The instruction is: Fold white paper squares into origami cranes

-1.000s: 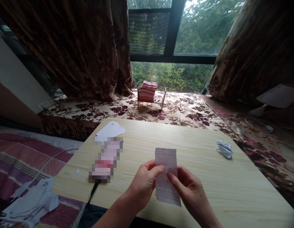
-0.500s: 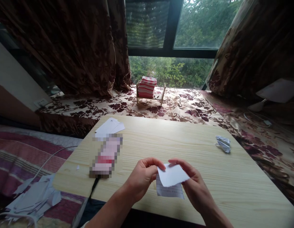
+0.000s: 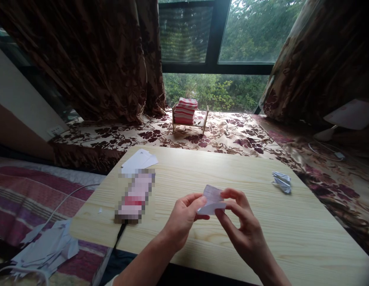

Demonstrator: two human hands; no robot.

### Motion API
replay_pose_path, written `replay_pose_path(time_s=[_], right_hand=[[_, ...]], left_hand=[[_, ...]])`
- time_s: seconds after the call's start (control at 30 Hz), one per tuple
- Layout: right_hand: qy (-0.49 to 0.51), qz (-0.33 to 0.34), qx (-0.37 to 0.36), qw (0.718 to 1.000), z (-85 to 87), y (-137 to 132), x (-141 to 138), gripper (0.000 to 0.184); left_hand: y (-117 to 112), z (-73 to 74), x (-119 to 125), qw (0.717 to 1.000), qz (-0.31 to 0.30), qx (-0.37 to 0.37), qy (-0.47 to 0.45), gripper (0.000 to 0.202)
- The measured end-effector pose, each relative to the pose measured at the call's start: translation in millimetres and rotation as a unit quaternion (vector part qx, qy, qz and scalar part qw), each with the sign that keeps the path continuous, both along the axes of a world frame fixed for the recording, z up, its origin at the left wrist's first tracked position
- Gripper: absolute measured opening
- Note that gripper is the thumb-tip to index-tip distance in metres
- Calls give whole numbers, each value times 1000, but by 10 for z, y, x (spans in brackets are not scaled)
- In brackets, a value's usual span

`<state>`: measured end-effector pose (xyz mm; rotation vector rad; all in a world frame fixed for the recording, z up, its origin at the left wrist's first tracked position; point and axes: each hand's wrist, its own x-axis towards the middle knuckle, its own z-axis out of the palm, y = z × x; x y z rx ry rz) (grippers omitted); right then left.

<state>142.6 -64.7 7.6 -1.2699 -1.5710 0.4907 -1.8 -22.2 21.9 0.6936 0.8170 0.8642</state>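
A small folded sheet of paper (image 3: 213, 194) is held up over the wooden table (image 3: 172, 178), with faint print on its rear part and a white flap bent along its lower edge. My left hand (image 3: 184, 218) pinches its left side between thumb and fingers. At the right side and lower edge, my right hand (image 3: 244, 222) grips the paper with its thumb and fingertips. A folded paper piece (image 3: 282, 182) lies on the table's right side, apart from both hands.
White paper slips (image 3: 139, 161) lie at the table's back left, beside a blurred-out pink device (image 3: 136, 196) with a black cable. More paper pieces (image 3: 50, 246) are heaped on the striped bedding. A small wooden rack (image 3: 190, 113) with folded striped cloths stands on the window ledge.
The paper has been turned around, so its printed part now points up and away. Both hands have shifted, and my right fingers now pinch its near edge.
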Motion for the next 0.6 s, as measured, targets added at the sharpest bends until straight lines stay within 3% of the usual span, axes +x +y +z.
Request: replay_pose_path(time_s=[0.17, 0.3, 0.37, 0.53, 0.6], right_hand=[[9, -19, -26, 999, 9, 53, -21, 9], [19, -5, -27, 999, -1, 35, -36, 8], [16, 1, -31, 999, 9, 13, -41, 7], [5, 9, -16, 1000, 24, -1, -54, 5], [14, -14, -19, 1000, 11, 26, -58, 7]], left_hand=[[15, 13, 20, 999, 36, -12, -27, 23], [51, -3, 13, 996, -60, -39, -49, 30], [61, -8, 16, 994, -80, -48, -49, 30], [10, 15, 56, 998, 27, -43, -36, 24], [-23, 27, 65, 998, 41, -35, -39, 19]])
